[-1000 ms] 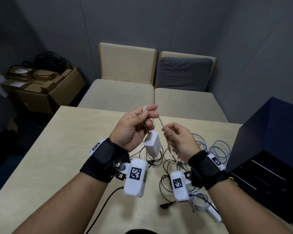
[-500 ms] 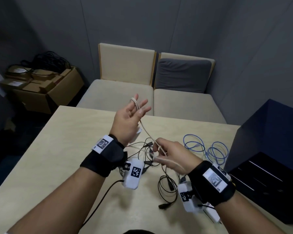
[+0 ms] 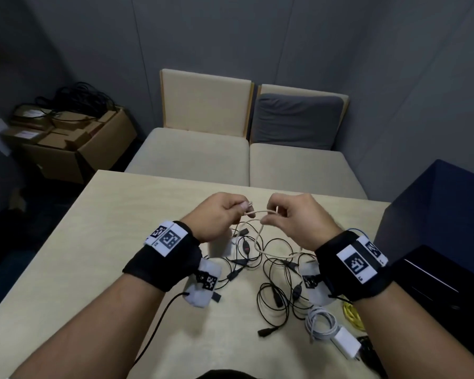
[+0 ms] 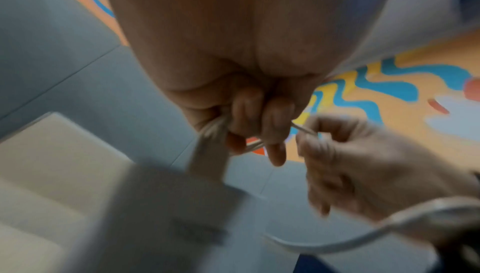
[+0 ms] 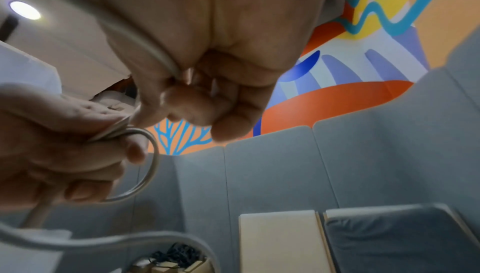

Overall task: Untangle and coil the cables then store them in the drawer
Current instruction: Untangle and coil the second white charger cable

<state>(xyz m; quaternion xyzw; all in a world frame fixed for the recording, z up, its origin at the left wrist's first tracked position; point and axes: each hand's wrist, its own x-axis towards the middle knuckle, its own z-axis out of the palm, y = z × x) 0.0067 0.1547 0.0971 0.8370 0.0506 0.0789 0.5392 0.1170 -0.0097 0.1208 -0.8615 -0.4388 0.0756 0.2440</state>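
In the head view my left hand and right hand meet above the table, each pinching the same beige cable. A short span runs between them and the rest hangs down in a loop. Its white charger block dangles blurred under the left hand. The left wrist view shows my left hand curled round bunched strands of the beige cable. In the right wrist view my right hand pinches the beige cable, which loops below the left hand.
A tangle of black cables lies under my hands. A coiled white cable with its adapter and a yellow cable lie front right. A dark drawer unit with an open drawer stands at the right. Sofa seats lie beyond.
My left hand has dropped and curled its fingers round the beige cable that was draped over them. The right hand has risen to meet it, still holding the cable.
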